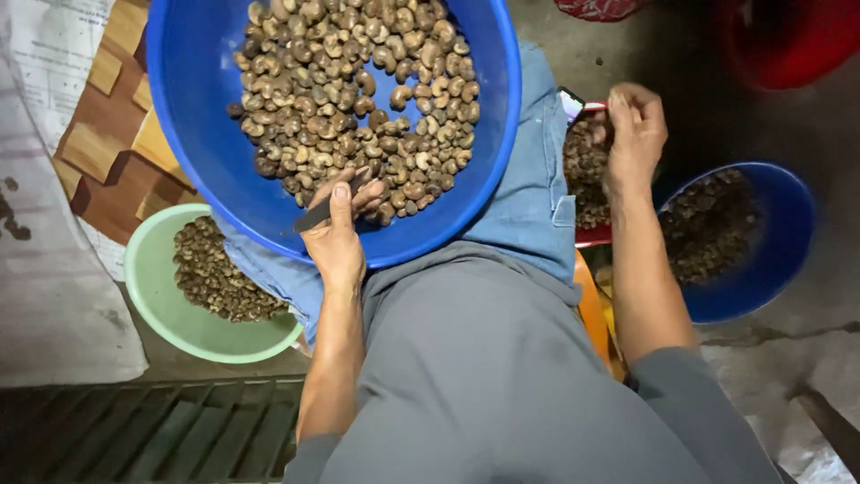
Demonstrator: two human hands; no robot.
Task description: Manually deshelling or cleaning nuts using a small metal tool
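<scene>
We see our left hand (pixel 336 235) resting on the near rim of the large blue basin (pixel 193 108) that sits on our lap, its fingers curled around a small dark blade (pixel 313 216) whose tip points away to the left of the thumb. The fingertips of that hand reach into the heap of brown, curved nuts (pixel 354 99) that fills the basin just ahead of them. Our right hand (pixel 634 134) is well apart from the left, out past the denim cloth (pixel 528 193) over our knee, with its fingers pinched together above a red container (pixel 591 235) of darker shells; whether it has a nut pinched between the fingertips we cannot tell. Just beyond that hand, further to its right, stands a smaller blue bowl (pixel 779 224) holding more dark shell pieces. Below and to the left of our left hand, on the floor, lies a pale green bowl (pixel 152 296) partly filled with brown nuts. Further left of it we see sheets of newspaper (pixel 45 269) spread beside patterned wooden boards (pixel 112 152).
</scene>
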